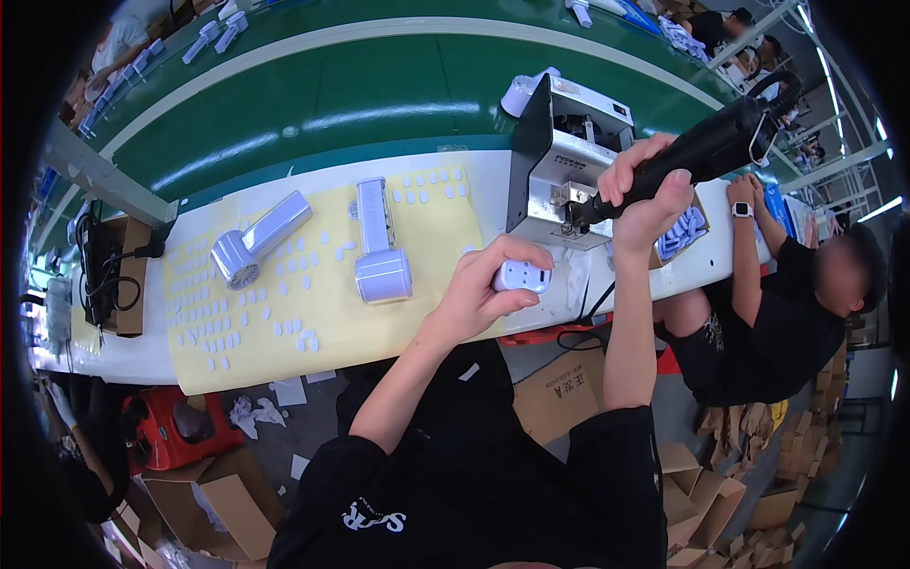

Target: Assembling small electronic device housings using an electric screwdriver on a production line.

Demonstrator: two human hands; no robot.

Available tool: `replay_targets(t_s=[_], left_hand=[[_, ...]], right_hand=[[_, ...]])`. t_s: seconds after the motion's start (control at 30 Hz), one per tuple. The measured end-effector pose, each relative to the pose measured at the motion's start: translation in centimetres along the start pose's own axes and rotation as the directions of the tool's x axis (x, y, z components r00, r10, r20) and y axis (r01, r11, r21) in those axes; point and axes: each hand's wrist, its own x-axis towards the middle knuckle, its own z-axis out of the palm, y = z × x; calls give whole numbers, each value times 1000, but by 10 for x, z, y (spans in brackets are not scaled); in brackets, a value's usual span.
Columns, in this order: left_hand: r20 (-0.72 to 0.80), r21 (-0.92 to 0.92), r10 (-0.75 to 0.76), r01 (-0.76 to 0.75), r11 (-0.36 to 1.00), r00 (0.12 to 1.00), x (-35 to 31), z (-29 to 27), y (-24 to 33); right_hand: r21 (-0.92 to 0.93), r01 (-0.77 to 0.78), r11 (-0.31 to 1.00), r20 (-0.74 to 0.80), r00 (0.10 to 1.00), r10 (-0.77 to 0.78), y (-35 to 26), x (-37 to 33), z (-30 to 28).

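My left hand (474, 289) is closed around a lavender plastic housing (522, 276), with a small end face with several holes turned up. My right hand (647, 194) grips a black electric screwdriver (711, 142), tilted with its tip down at the front of a screw feeder (537, 175). Whether a screw sits on the bit is too small to tell. On the yellow sheet (436, 275) to the left lie two lavender fan-like devices, one with a round grille (245, 272) and one with an open handle (376, 228). Around them are several small pale oval pieces (223, 322).
A box of lavender parts (684, 232) stands right of the feeder. Beyond the white table runs a green conveyor belt (379, 85). A co-worker (758, 303) sits at the right. Cardboard boxes (213, 507) and a red stool (180, 431) are on the floor; a box with cables (123, 275) stands left.
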Motion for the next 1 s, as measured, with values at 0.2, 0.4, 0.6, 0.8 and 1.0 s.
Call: replay_targets(t_s=[0.2, 0.4, 0.6, 0.8, 1.0], left_hand=[[8, -1, 19, -19, 1000, 1000, 4, 1, 0], [6, 9, 6, -6, 1000, 1000, -2, -2, 2], [-8, 80, 6, -5, 997, 1000, 2, 3, 10], [-17, 121, 18, -16, 993, 1000, -2, 2, 10], [-21, 135, 2, 1, 991, 1000, -3, 0, 11]], right_hand=[[97, -123, 988, 13, 992, 122, -18, -13, -7], [385, -309, 870, 586, 810, 29, -94, 13, 9], [351, -286, 892, 558, 829, 46, -96, -10, 38], [308, -289, 907, 560, 825, 73, -96, -8, 45], [262, -301, 917, 556, 824, 112, -91, -8, 52]])
